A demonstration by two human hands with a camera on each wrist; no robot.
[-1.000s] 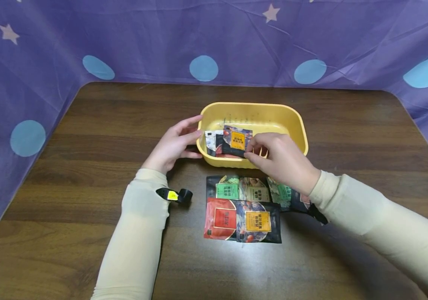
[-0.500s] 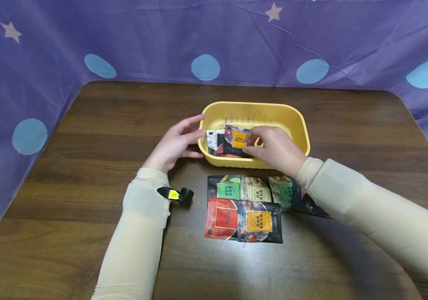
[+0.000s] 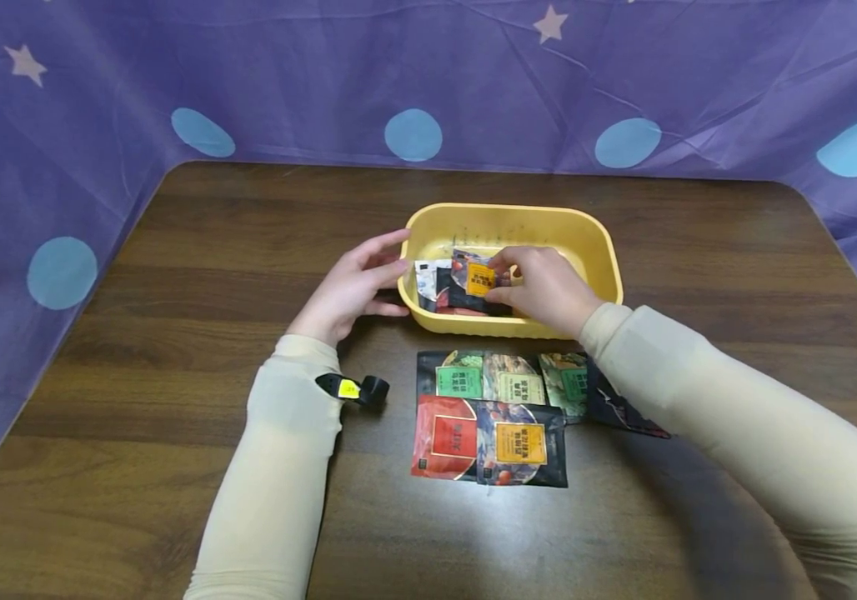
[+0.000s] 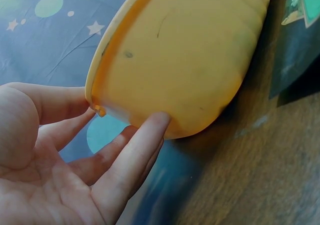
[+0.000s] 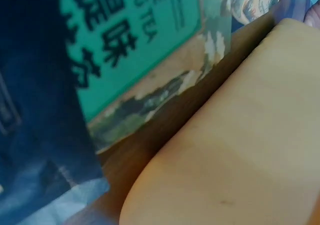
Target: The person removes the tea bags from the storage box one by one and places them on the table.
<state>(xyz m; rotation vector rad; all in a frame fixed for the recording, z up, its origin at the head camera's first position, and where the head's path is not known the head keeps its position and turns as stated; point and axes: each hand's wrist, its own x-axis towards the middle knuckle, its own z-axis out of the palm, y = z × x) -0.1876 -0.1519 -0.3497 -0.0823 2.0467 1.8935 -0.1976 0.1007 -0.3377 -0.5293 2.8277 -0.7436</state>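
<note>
My left hand (image 3: 346, 292) rests against the left end of a yellow plastic bin (image 3: 511, 213). In the left wrist view its fairly straight fingers (image 4: 137, 155) touch the outer wall, right at the rim. My right hand (image 3: 548, 287) reaches inside the bin, thumb and fingertips pinching the right side of an orange-labelled tea packet (image 3: 463, 293). That packet overlaps a white-and-black packet (image 3: 425, 283) and dark and red ones beneath. In the right wrist view the bin's outer wall (image 5: 240, 120) fills the right side; only a sliver of the hand shows there.
In front of the bin lie several tea packets: a red one (image 3: 445, 437), an orange-labelled one (image 3: 520, 443), a green-labelled one (image 3: 460, 382) and a beige-labelled one (image 3: 514, 385). A dark packet (image 3: 623, 412) lies partly under the right sleeve. A purple curtain (image 3: 503, 83) hangs behind the table.
My right hand has shifted slightly left and up within the bin, staying at the orange-labelled packet, while its forearm swung left. My left hand keeps its place on the bin.
</note>
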